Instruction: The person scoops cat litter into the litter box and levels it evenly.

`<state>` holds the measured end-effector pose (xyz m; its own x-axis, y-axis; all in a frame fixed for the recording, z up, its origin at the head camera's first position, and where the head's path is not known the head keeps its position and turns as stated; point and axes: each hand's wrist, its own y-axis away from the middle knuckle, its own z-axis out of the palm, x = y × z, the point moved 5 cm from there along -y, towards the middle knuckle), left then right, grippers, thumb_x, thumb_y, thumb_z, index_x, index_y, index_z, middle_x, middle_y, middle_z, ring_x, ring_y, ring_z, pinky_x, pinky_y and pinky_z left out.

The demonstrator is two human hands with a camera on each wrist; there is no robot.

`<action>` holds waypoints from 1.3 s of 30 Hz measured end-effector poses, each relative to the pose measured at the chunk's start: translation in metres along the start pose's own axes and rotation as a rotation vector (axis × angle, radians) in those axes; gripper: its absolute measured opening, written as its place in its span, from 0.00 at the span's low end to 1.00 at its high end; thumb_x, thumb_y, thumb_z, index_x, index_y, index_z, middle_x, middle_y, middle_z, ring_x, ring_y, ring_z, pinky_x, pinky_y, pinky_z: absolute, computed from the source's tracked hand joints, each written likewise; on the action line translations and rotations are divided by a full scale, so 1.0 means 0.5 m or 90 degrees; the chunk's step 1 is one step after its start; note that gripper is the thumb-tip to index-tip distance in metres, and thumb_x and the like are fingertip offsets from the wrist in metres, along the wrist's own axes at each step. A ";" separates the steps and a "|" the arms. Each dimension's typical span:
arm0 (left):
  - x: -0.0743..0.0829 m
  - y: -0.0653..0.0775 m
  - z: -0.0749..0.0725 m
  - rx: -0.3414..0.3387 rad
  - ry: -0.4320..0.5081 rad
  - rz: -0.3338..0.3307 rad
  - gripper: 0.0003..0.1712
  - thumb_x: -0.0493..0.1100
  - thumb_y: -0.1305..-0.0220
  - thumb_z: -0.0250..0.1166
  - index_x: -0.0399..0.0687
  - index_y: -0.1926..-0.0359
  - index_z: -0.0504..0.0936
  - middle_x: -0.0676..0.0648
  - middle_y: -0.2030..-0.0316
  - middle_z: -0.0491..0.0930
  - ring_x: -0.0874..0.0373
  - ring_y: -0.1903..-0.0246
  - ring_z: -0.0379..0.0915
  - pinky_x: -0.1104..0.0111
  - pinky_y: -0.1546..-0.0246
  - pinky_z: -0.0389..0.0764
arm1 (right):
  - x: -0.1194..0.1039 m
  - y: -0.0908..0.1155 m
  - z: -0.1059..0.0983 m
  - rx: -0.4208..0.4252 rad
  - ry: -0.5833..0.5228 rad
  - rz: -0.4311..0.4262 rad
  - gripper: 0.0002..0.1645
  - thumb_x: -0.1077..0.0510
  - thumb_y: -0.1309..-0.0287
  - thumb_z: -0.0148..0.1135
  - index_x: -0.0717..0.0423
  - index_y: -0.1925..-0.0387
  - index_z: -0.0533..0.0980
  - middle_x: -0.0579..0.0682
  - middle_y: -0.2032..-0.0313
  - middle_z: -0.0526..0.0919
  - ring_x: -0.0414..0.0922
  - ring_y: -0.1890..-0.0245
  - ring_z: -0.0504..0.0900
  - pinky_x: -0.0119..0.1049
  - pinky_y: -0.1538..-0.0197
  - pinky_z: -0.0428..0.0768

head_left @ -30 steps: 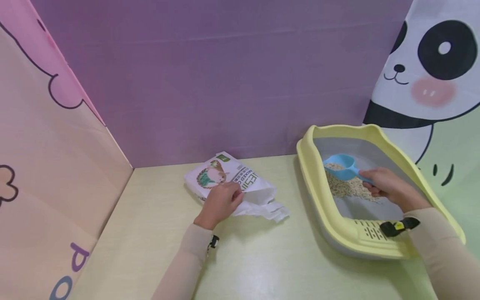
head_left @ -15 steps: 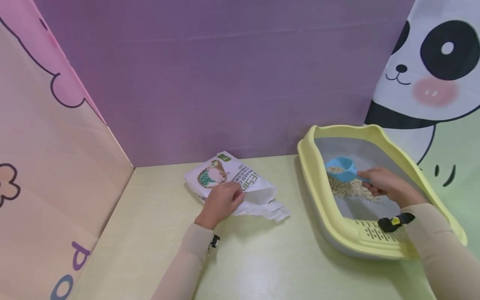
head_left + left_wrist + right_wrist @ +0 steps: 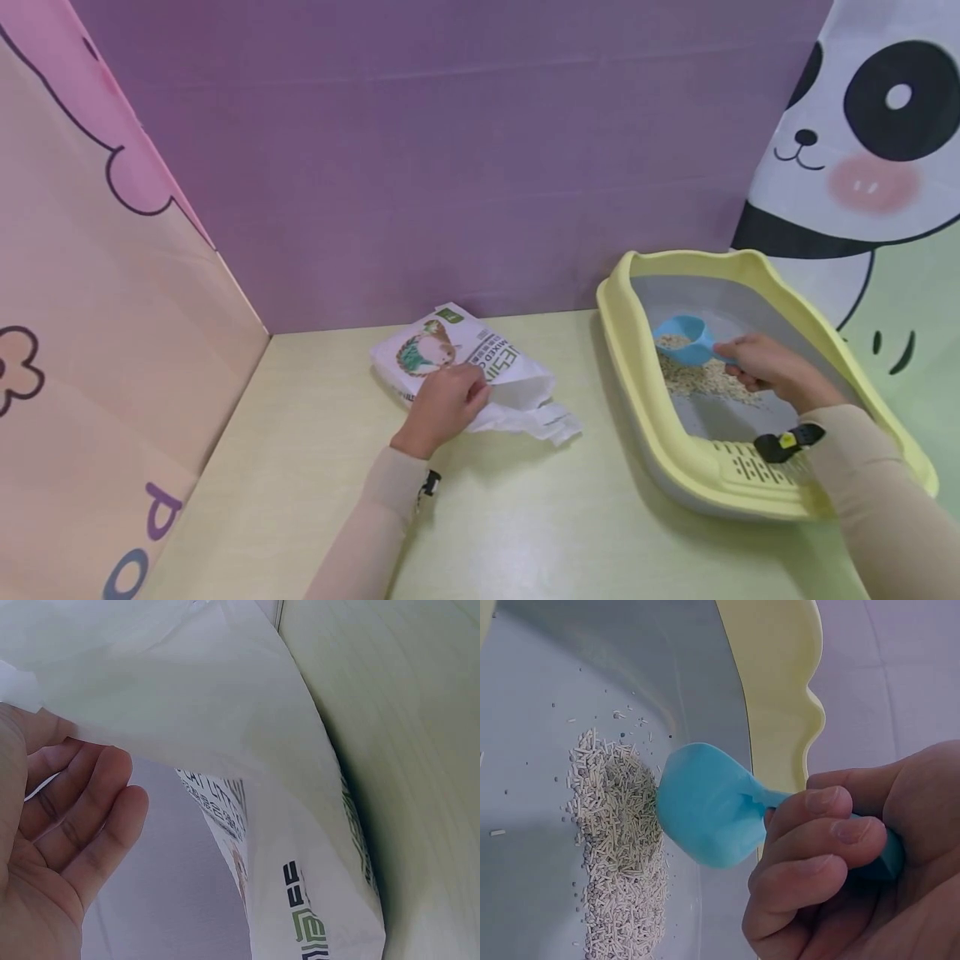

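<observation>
My left hand (image 3: 444, 406) pinches the torn opening of a white bag of cat litter (image 3: 517, 367), printed with a cat picture, which lies on the table. From the left wrist view, thumb and forefinger hold the edge of the bag (image 3: 187, 705) while the other fingers are loosely bent. My right hand (image 3: 765, 367) grips the handle of a light blue scoop (image 3: 693, 350). Some pale litter sits in the scoop's bowl. Beneath the scoop, inside the litter box (image 3: 660, 417), lies a heap of litter pellets (image 3: 619, 817). How much the bag holds is hidden.
The litter box has a raised yellow rim and a slotted front ledge (image 3: 757, 467). It stands at the table's right, near a panda-printed wall (image 3: 847, 225). A purple wall (image 3: 420, 183) backs the table (image 3: 487, 525), and a pink printed wall (image 3: 135, 333) borders its left.
The scoop has shifted slightly right and toward me over the heap, with litter still in its bowl. My left hand and the bag look steady; the view itself drifted a little.
</observation>
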<state>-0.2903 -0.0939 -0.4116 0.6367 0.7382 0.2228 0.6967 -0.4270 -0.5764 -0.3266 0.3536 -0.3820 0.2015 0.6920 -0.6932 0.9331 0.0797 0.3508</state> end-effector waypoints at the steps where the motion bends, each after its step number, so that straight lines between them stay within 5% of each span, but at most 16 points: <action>1: 0.000 0.000 0.000 0.001 0.000 0.001 0.09 0.41 0.34 0.66 0.51 0.73 0.80 0.57 0.78 0.75 0.66 0.78 0.65 0.74 0.73 0.69 | -0.001 0.001 0.000 0.001 0.001 -0.001 0.24 0.49 0.20 0.38 0.49 0.76 0.62 0.41 0.83 0.64 0.37 0.85 0.62 0.33 0.75 0.69; 15: 0.000 -0.001 0.002 0.000 0.009 -0.007 0.09 0.41 0.35 0.67 0.51 0.73 0.80 0.57 0.79 0.74 0.67 0.78 0.64 0.76 0.74 0.68 | -0.002 0.003 -0.003 0.013 0.012 -0.003 0.19 0.49 0.20 0.40 0.52 0.70 0.63 0.41 0.82 0.65 0.37 0.85 0.62 0.34 0.75 0.68; 39: -0.003 -0.001 0.002 -0.007 0.006 -0.006 0.09 0.41 0.34 0.66 0.50 0.73 0.80 0.57 0.79 0.74 0.67 0.78 0.63 0.75 0.74 0.67 | 0.006 -0.002 -0.020 0.044 0.068 0.010 0.22 0.52 0.22 0.42 0.49 0.77 0.63 0.41 0.86 0.63 0.37 0.85 0.60 0.35 0.76 0.67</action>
<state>-0.2919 -0.0942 -0.4125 0.6332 0.7372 0.2358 0.7065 -0.4261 -0.5651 -0.3300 0.3629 -0.3780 0.1868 0.7652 -0.6161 0.9493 0.0208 0.3136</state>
